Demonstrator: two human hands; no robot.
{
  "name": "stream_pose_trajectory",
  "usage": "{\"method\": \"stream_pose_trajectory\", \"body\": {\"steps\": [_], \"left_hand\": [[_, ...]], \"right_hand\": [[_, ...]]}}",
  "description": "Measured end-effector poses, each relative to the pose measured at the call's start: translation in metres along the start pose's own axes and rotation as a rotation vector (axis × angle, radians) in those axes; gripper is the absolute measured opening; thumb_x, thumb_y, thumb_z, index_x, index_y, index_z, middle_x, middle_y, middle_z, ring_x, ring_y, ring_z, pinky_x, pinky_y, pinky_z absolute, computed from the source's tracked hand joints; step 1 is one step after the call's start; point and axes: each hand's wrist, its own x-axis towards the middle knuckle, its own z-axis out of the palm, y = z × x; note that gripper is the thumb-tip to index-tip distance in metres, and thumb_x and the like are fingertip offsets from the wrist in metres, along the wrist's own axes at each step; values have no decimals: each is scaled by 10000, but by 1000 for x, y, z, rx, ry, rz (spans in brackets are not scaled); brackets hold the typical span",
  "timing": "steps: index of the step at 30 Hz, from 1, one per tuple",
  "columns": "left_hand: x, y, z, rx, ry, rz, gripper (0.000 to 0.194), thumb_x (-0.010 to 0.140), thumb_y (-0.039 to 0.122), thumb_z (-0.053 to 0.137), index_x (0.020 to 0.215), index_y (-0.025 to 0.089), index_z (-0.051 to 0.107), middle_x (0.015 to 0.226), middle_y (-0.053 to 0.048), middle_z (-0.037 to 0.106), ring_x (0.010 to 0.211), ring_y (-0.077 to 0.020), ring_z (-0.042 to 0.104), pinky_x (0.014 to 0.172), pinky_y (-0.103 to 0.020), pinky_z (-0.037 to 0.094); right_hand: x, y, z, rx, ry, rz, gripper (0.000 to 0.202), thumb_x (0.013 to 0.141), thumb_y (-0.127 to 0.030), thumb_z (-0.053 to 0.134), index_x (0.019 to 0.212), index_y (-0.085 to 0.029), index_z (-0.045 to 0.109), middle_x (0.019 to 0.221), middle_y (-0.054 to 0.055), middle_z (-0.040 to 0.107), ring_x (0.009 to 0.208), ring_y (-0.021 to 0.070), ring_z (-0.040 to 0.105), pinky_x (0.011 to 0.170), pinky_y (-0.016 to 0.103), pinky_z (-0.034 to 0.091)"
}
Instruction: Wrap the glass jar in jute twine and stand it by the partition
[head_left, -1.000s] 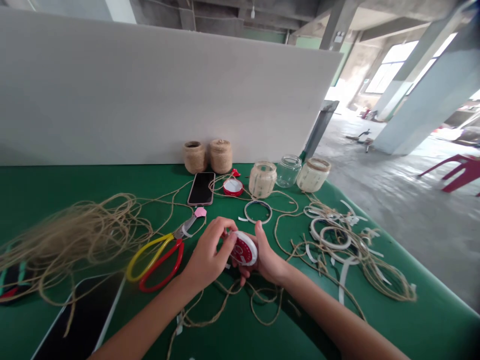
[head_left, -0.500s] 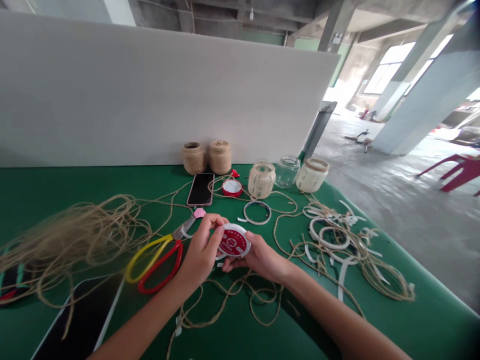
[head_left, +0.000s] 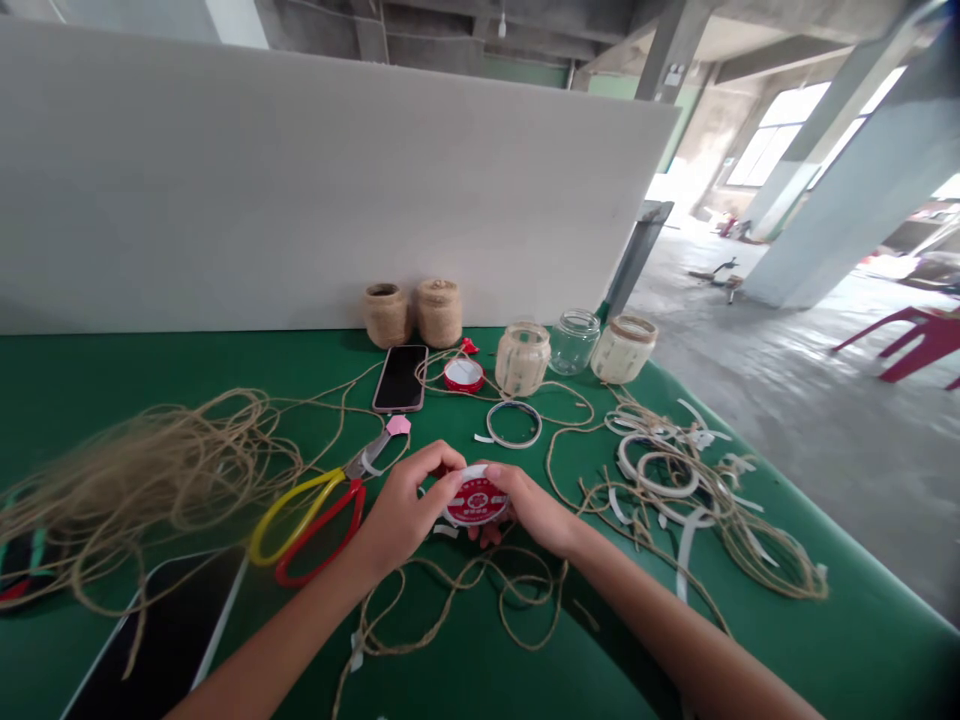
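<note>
Between both hands is a roll of tape (head_left: 478,500) with a red printed face and a white rim. My left hand (head_left: 416,495) pinches its left edge with thumb and fingers. My right hand (head_left: 529,508) grips the right side, thumb on the top rim and fingers underneath. A short white strip (head_left: 445,532) shows just below the roll. Left of my left hand lie scissors (head_left: 341,500) with one yellow and one red handle. Loose jute twine (head_left: 450,620) curls on the green table below the hands.
Two twine-wrapped jars (head_left: 388,316) stand at the white board (head_left: 300,190), near a phone (head_left: 401,378) and a red-edged roll (head_left: 464,375). Three glass jars (head_left: 523,360) are at back right. Tape rings (head_left: 667,470) and twine clutter the right; a twine heap (head_left: 172,460) and a tablet-like slab (head_left: 161,630) lie left.
The tape roll has tilted and shifted slightly right and down in my hands. My right thumb has moved up onto its top rim, and the fingers of both hands have come closer together.
</note>
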Motion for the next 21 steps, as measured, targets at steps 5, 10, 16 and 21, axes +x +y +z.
{"method": "stream_pose_trajectory", "body": {"steps": [5,10,16,21], "left_hand": [[1,1,0,-178,-114,-107,177,821,258,429,801,179,587,723,-7,588,651,-136,547,554,-232,461],[1,4,1,-156,9,-159,143,802,254,462,742,175,565,654,18,552,584,-112,515,506,-206,425],[-3,4,7,-19,90,-43,117,827,250,492,771,178,565,674,23,545,607,-101,500,560,-207,406],[-6,5,12,71,72,21,115,843,229,475,777,175,552,691,15,539,628,-110,490,583,-223,395]], "right_hand": [[-1,-5,0,-57,-37,10,372,875,-493,345,847,-163,514,570,4,598,419,123,544,353,197,379],[-4,-12,-1,-436,379,-286,270,869,-409,420,894,-174,549,792,28,585,650,138,545,562,256,440],[-11,-16,6,-1056,533,-770,49,815,-166,484,801,-190,524,784,42,526,761,168,493,688,309,423],[-11,-13,13,-1188,518,-797,72,816,-132,471,838,-175,524,791,58,527,766,171,499,691,305,444]]}}
